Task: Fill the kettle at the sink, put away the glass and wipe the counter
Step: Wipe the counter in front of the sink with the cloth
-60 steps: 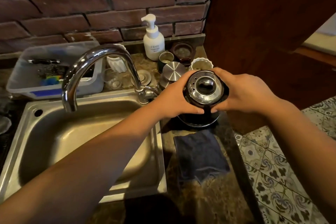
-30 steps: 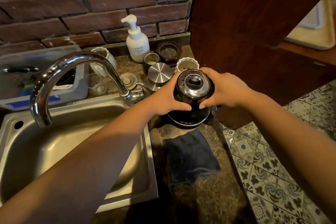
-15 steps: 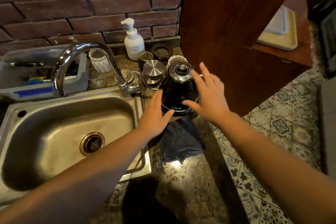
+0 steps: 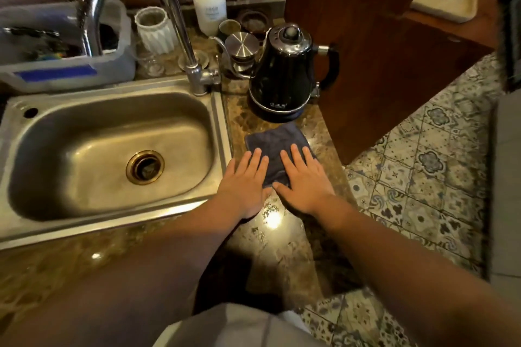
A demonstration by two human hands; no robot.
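Note:
The black kettle (image 4: pixel 284 70) stands upright on its base on the brown stone counter (image 4: pixel 279 236), right of the steel sink (image 4: pixel 110 146), lid on, handle to the right. In front of it lies a dark blue cloth (image 4: pixel 275 142), flat on the counter. My left hand (image 4: pixel 245 180) and my right hand (image 4: pixel 301 177) rest palm down, side by side, fingers spread, on the near part of the cloth. Neither hand grips anything. A clear glass (image 4: pixel 150 60) stands behind the sink, left of the tap's base.
The curved tap (image 4: pixel 172 14) arches over the sink. Behind it are a grey tub (image 4: pixel 70 65), a white ribbed cup (image 4: pixel 155 29), a soap pump bottle (image 4: pixel 210 0) and a small steel pot with lid (image 4: pixel 241 48). A wooden panel (image 4: pixel 366 36) rises right of the counter; tiled floor lies below.
Both hands let go of the kettle, which now stands on its base, and drew back toward me to lie flat on the blue cloth. The camera has tilted down.

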